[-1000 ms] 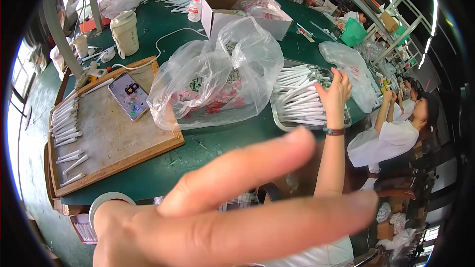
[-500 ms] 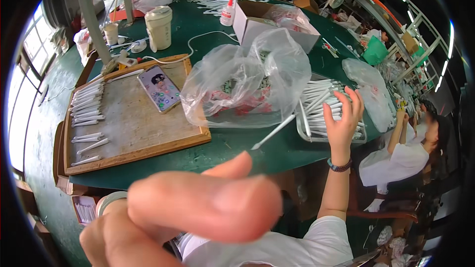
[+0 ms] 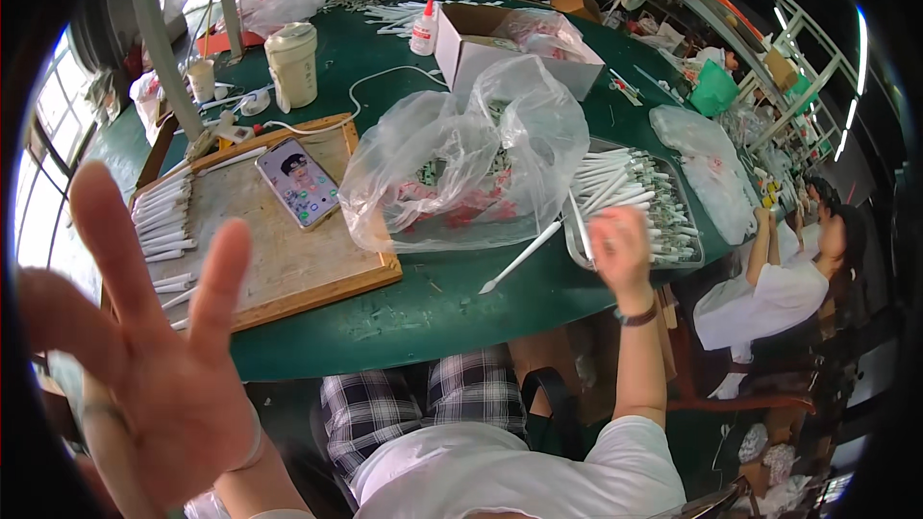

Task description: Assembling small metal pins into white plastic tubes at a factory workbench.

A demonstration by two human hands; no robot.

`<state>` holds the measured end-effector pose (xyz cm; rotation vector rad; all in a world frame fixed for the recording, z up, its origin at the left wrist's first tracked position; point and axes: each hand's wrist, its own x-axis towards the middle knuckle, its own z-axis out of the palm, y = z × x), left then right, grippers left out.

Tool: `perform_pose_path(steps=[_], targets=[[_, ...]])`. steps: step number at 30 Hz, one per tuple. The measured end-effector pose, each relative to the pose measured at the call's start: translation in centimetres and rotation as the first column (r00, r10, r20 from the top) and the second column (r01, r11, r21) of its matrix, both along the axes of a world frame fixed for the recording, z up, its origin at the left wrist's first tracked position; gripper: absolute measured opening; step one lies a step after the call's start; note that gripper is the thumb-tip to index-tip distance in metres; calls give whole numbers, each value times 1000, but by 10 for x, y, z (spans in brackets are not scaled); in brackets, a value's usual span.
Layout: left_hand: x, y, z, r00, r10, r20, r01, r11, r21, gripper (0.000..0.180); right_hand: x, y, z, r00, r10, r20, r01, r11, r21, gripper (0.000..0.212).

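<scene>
My left hand (image 3: 144,365) is raised close to the camera at the lower left, palm out and fingers spread, holding nothing. My right hand (image 3: 615,250) is blurred by motion at the near edge of a metal tray (image 3: 685,258) heaped with white sticks (image 3: 625,183). One thin white stick (image 3: 579,226) stands along its thumb side; whether the hand grips it is unclear. Another white stick (image 3: 521,257) lies loose on the green table (image 3: 452,303) just left of that hand.
A wooden board (image 3: 288,274) carries a phone (image 3: 298,183) and a row of white sticks (image 3: 159,216). A big clear plastic bag (image 3: 461,163), a cardboard box (image 3: 500,43), a glue bottle (image 3: 423,29) and a cream tumbler (image 3: 291,62) stand behind. Other people (image 3: 788,279) work nearby.
My left hand has pulled back from in front of the camera to the lower left and spread its fingers. My right hand has dropped toward the tray's near edge. The view has tilted down.
</scene>
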<state>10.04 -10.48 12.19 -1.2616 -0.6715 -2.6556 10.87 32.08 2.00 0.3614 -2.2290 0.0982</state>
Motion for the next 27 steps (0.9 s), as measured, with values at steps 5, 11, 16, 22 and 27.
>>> perform_pose_path(steps=[5, 11, 16, 22, 27], targets=[[-32, 28, 1, 980, -196, 43, 193, 979, 57, 30, -14, -51, -9, 941, 48, 334, -159, 936, 313, 22], [-31, 37, -16, 986, -13, 168, 35, 991, -129, 51, -3, -31, -18, 960, 120, 253, -194, 937, 291, 14], [-29, 31, -20, 990, -81, 119, 100, 982, -162, 45, 16, -3, 3, 848, -391, 358, 430, 902, -34, 20], [-37, 67, -33, 972, -214, 91, 231, 937, -263, 45, 11, 21, -8, 750, -330, 574, 391, 920, 17, 18], [-35, 51, -44, 992, 60, 112, -20, 944, -328, 53, 13, 57, 58, 647, -684, 337, 585, 729, 356, 10]])
